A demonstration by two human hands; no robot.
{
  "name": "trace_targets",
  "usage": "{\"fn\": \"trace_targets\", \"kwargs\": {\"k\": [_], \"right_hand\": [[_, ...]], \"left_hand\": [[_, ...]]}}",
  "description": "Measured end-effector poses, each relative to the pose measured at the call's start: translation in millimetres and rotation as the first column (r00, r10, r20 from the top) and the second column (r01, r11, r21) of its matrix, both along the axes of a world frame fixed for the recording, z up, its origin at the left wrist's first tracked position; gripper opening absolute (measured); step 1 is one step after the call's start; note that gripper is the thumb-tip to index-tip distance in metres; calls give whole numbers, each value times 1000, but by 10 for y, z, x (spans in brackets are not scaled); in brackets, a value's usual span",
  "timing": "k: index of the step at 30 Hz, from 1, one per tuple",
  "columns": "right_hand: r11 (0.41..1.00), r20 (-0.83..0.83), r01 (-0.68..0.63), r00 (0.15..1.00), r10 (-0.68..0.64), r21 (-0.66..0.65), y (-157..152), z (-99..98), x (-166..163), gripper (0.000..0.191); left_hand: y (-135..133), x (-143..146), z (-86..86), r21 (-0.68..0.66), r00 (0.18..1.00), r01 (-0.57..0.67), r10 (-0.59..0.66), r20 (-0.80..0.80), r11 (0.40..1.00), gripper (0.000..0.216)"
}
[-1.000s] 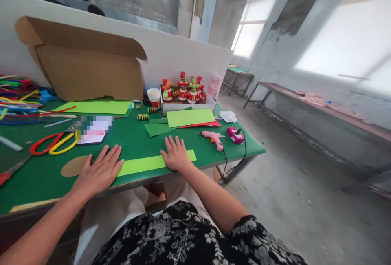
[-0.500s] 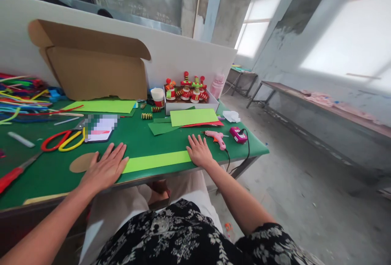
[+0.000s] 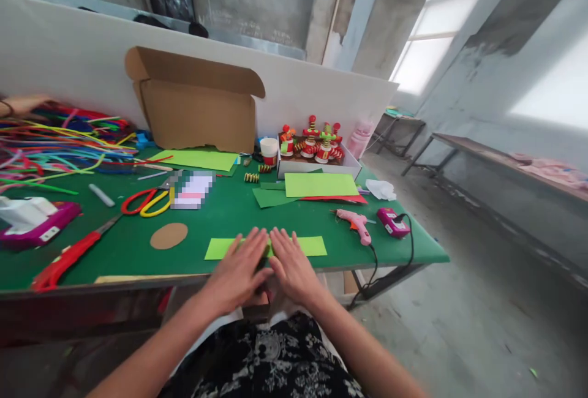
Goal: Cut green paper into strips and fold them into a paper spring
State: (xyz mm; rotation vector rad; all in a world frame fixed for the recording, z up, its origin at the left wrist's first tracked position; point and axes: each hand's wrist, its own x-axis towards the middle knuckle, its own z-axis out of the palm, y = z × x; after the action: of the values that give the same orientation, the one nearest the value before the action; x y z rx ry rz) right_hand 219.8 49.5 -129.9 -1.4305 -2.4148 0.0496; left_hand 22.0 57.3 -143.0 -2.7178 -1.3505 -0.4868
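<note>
A light green paper strip (image 3: 312, 245) lies along the front edge of the green table (image 3: 220, 214). My left hand (image 3: 239, 272) and my right hand (image 3: 291, 266) rest flat on the middle of the strip, side by side and almost touching, fingers stretched out. Only the strip's two ends show beside the hands. A brown cardboard disc (image 3: 168, 236) lies to the left of the strip.
Red and yellow scissors (image 3: 147, 201), a red cutter (image 3: 64, 257), a pink glue gun (image 3: 354, 223) with its cable, green paper sheets (image 3: 319, 184), a white box of red craft figures (image 3: 315, 153), an open cardboard box (image 3: 197, 104) and a heap of pipe cleaners (image 3: 59, 141) occupy the table.
Both hands have slid inward along the strip from its two ends to meet at its middle. The view has shifted left.
</note>
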Motion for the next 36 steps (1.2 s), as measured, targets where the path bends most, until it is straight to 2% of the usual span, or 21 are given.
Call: {"fn": "trace_targets", "kwargs": {"k": [2, 5, 10, 18, 22, 25, 27, 29, 31, 33, 36], "right_hand": [[998, 13, -47, 999, 47, -30, -68, -25, -126, 57], [997, 53, -56, 997, 58, -52, -113, -28, -88, 59], [998, 86, 25, 996, -20, -51, -169, -29, 223, 57], [994, 81, 103, 991, -105, 29, -279, -172, 607, 54], [988, 60, 138, 988, -142, 67, -311, -247, 832, 51], [974, -14, 213, 977, -212, 80, -346, -251, 997, 51], [959, -100, 265, 962, -255, 101, -366, -201, 999, 53], [963, -167, 242, 961, -221, 116, -359, -109, 862, 54], [989, -179, 107, 980, -86, 106, -309, -2, 615, 54], [997, -151, -38, 987, 47, 66, -224, 87, 344, 52], [995, -139, -96, 986, 97, 15, -97, 148, 78, 49]], "left_hand": [[-77, 147, -62, -22, 1000, 27, -28, -14, 999, 72], [-125, 132, -135, 11, 999, -11, 11, -30, 1000, 80], [-164, -223, -176, 76, 993, -90, 95, -65, 993, 79], [-285, -622, -239, 130, 984, -154, 164, -65, 979, 74], [-336, -818, -248, 109, 980, -179, 187, -68, 978, 71], [-393, -897, -163, 69, 975, -214, 217, -40, 974, 67], [-422, -832, -52, 49, 972, -233, 232, 18, 971, 62], [-405, -657, 72, 44, 977, -201, 197, 83, 979, 58], [-314, -423, 167, 42, 988, -113, 108, 113, 993, 58], [-159, -207, 204, 10, 993, -72, 71, 93, 997, 58], [93, -31, 167, -59, 995, -81, 84, 48, 995, 66]]}}
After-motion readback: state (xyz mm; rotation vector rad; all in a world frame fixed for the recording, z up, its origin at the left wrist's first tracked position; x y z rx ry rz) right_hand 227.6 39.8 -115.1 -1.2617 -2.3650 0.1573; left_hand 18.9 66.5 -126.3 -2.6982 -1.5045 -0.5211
